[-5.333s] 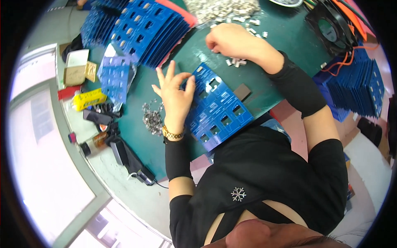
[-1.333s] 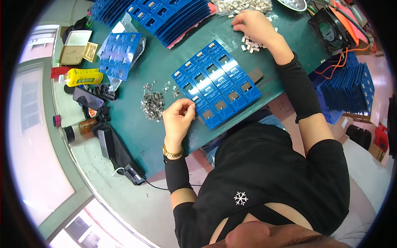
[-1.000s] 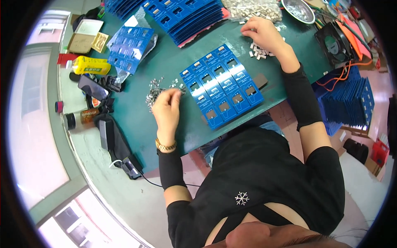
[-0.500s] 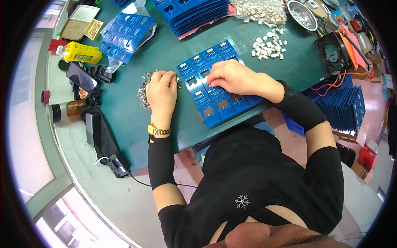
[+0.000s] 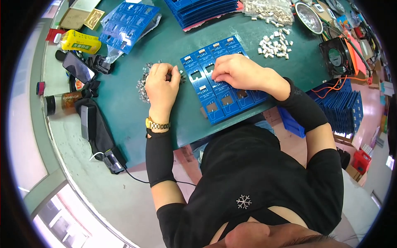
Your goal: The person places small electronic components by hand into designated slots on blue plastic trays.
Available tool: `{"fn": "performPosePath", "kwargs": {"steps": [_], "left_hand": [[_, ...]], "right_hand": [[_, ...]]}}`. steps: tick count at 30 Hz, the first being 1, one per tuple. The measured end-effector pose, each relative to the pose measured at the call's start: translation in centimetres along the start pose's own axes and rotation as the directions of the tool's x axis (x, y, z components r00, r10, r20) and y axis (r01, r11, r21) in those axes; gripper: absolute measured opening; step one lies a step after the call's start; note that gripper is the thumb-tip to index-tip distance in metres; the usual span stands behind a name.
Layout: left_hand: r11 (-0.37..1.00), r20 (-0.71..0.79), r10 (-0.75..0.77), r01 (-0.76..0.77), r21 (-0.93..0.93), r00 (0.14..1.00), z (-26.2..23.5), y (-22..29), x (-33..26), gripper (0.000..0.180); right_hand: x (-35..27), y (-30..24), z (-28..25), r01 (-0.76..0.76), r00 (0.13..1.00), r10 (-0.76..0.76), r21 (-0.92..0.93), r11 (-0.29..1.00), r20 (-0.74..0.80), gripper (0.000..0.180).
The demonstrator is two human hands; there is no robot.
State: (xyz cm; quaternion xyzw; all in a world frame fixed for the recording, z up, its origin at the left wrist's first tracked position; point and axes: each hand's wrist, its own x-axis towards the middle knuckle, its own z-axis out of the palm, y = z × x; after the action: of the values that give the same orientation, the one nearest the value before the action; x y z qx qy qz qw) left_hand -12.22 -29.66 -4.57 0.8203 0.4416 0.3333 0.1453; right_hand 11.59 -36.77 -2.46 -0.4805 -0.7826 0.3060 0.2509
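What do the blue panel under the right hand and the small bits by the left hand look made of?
Blue rectangular slotted panel: seemingly rigid circuit board, matte blue with cut-out windows. Small grey parts heap by the left hand: likely metal, judging by the silvery glint.

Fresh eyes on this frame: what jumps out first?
The blue circuit-board panel at the middle of the green table, with the right hand resting on it. Just left of it, the left hand sits at a pile of small metal parts. More blue panels are stacked at the table's far edge.
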Motion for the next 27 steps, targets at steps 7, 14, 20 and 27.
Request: {"fn": "performPosePath", "kwargs": {"steps": [7, 14, 20, 27], "left_hand": [[0.992, -0.092, 0.089, -0.096, -0.078, 0.992, -0.4, 0.3, 0.4, 0.009], [0.975, -0.076, -0.087, 0.069, -0.214, 0.993, -0.3, 0.5, 0.0, 0.006], [0.912, 0.025, -0.171, 0.168, -0.374, 0.985, -0.6, 2.2, -0.5, 0.005], [0.879, 0.198, -0.039, 0.128, -0.460, 0.979, -0.8, 5.3, -1.5, 0.006]], "right_hand": [[-0.3, -0.5, -0.2, 0.027, 0.999, -0.026, -0.069, 0.997, 0.021, 0.009], [0.2, -2.0, 0.0, -0.115, 0.992, 0.124, -0.214, 0.970, 0.028, 0.007], [-0.6, -0.1, -2.1, -0.107, 0.994, 0.106, -0.065, 0.992, -0.017, 0.021], [-6.0, 4.9, -5.4, -0.492, 0.799, 0.340, -0.216, 0.843, -0.496, 0.022]]}}
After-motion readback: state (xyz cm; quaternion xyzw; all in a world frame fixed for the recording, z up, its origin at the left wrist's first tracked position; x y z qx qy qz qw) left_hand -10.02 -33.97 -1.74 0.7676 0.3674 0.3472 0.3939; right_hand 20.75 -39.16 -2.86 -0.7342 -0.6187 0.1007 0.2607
